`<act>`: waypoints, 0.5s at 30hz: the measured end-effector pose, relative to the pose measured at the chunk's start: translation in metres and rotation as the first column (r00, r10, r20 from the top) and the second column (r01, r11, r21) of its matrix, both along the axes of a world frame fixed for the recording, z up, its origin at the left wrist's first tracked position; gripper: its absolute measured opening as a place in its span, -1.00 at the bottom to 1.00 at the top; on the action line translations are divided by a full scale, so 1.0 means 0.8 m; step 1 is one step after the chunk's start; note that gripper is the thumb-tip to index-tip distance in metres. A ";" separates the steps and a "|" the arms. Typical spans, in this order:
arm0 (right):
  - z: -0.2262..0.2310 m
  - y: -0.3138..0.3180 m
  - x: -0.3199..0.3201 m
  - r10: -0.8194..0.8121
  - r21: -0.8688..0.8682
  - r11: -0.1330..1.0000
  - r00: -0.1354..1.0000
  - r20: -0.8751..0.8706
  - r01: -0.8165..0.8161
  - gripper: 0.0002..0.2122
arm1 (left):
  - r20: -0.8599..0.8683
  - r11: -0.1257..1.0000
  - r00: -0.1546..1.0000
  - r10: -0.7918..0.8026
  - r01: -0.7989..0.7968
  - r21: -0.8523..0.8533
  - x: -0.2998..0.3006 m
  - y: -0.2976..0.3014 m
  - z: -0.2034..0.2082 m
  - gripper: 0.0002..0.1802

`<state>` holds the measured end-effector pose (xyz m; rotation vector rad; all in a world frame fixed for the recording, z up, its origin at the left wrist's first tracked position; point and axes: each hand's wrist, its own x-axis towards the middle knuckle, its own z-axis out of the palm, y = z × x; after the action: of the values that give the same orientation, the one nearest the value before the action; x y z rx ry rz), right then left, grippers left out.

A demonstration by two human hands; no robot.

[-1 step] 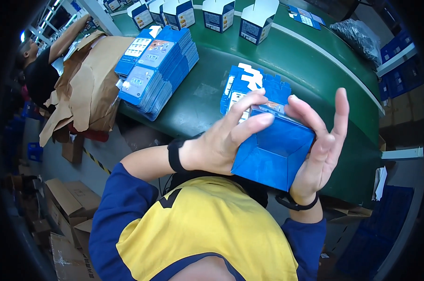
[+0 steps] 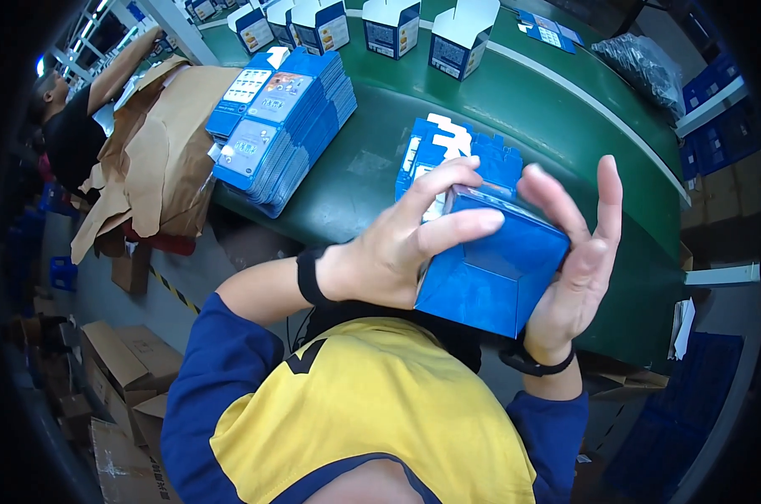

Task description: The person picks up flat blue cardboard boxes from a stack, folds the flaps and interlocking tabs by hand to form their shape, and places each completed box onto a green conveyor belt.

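A blue cardboard box [image 2: 481, 290] is held up in front of my chest, folded into shape, with its blank blue faces toward me. My left hand [image 2: 389, 252] grips its left side, thumb over the upper edge and index finger reaching along the far edge. Against the box's right side lies the palm of my right hand [image 2: 578, 269], its fingers spread and raised off the cardboard. Just beyond the box, flat unfolded blue cartons [image 2: 422, 147] with white flaps lie on the green table [image 2: 372, 160], partly hidden by my hands.
A tall stack of flat cartons [image 2: 288, 126] stands to the left, beside torn brown paper wrapping [image 2: 166, 143]. Several open-topped boxes [image 2: 460, 46] line the far side. A clear plastic bag [image 2: 641, 67] lies far right. Another person [image 2: 70, 118] is at far left; brown cartons [image 2: 133, 361] sit below.
My left thumb has slid slightly right along the box's upper edge. My right fingers have shifted a little, and the box has tipped slightly.
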<state>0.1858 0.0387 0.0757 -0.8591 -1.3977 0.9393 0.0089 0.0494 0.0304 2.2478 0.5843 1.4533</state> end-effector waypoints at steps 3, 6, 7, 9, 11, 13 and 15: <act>-0.002 0.032 0.021 0.071 -0.031 0.997 0.995 -0.063 -0.073 -0.15 | -0.106 0.935 0.994 0.039 0.001 0.354 -0.021 0.019 0.014 -0.08; -0.017 0.063 0.066 0.436 -0.398 0.773 0.869 -0.235 -0.495 -0.20 | -0.205 0.818 0.976 0.076 0.056 0.572 -0.014 0.042 0.026 -0.09; -0.021 0.075 0.072 0.556 -0.530 0.543 0.752 -0.355 -0.651 -0.23 | -0.232 0.780 0.969 0.086 0.079 0.620 -0.016 0.050 0.028 -0.10; -0.025 0.112 0.075 0.511 -0.555 0.572 0.791 -0.336 -0.604 -0.22 | -0.255 0.733 0.961 0.103 0.100 0.672 -0.025 0.074 0.030 -0.10; -0.024 0.169 0.065 0.433 -0.587 0.693 0.893 -0.124 -0.418 -0.12 | -0.482 0.846 0.722 0.496 -0.277 0.456 -0.046 0.095 0.016 -0.10; -0.032 0.242 0.062 0.217 -0.432 0.899 0.930 0.298 -0.071 0.04 | -0.541 0.819 0.650 0.533 -0.558 0.137 -0.052 0.102 -0.014 -0.09; -0.079 0.318 0.068 0.039 -0.250 0.964 0.877 0.478 0.094 0.12 | -0.521 0.766 0.799 0.301 -0.528 -0.366 -0.054 0.103 -0.052 -0.06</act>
<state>0.2399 0.2927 0.0126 -1.3858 -1.6944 0.9429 -0.0345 0.1319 -0.0114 2.0735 1.5193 0.7953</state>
